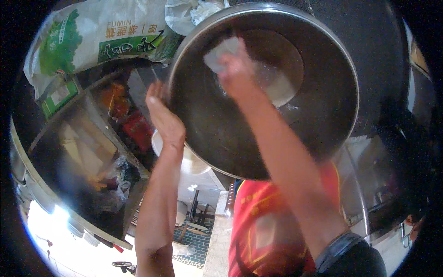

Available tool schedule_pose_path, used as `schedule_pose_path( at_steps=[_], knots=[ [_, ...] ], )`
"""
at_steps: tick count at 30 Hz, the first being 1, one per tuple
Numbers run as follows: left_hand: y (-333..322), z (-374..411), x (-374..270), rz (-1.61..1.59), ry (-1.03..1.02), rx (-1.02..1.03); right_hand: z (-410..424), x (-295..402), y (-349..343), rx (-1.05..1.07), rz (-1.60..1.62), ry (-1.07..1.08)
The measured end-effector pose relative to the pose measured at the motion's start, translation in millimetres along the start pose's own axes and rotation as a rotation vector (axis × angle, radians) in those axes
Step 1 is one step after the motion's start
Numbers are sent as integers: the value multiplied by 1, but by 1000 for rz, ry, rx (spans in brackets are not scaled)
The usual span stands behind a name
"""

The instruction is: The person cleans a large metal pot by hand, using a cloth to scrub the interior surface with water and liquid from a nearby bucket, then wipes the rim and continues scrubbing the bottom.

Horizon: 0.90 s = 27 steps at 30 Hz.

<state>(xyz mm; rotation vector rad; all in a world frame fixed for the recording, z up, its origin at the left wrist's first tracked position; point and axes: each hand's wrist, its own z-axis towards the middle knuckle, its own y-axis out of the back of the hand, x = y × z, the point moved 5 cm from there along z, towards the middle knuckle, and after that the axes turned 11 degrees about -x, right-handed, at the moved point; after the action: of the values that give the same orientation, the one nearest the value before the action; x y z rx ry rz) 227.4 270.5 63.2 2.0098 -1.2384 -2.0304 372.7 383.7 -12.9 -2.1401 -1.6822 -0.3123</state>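
Note:
A large round metal pot or drum (221,138) stands tilted before me, its dark inside facing the camera. Within it, my right hand (237,69) grips a pale, flat cloth or pad (221,55) near the upper left of the bottom. Motion blurs the fingers, and what exactly the pad is cannot be told. A lighter patch and small wet-looking specks show on the pot's bottom beside the hand. My left hand (164,114) is at the pot's left outer rim, palm against or close to it, fingers extended and holding nothing.
A printed woven sack (86,38) lies at the upper left, beside a white plastic bag (180,15). Below it, an open compartment holds cardboard (90,138), clear plastic (121,180) and a red item (138,130). A white round container (195,162) sits under the pot's lower left rim.

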Motion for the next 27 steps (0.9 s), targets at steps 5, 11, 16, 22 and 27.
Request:
schedule_pose_path(
  at_steps=[5, 11, 16, 22, 27],
  knots=[
    [-18, 3, -1, -120, 127, 32, -45, -50, -53, 157, -118, 465],
    [-8, -4, -28, 346, -166, -55, -158, -125, 58, 619, -934, 523],
    [-5, -5, -20, 305, -130, -76, -178, -99, 162, 856, -1643, 618],
    [4, 0, -14, 378, -204, -125, -146, 31, 196, 1022, -2460, 285],
    [-8, -3, -17, 418, -178, -125, -108, 80, 220, 458, -2974, 840]
  ],
)
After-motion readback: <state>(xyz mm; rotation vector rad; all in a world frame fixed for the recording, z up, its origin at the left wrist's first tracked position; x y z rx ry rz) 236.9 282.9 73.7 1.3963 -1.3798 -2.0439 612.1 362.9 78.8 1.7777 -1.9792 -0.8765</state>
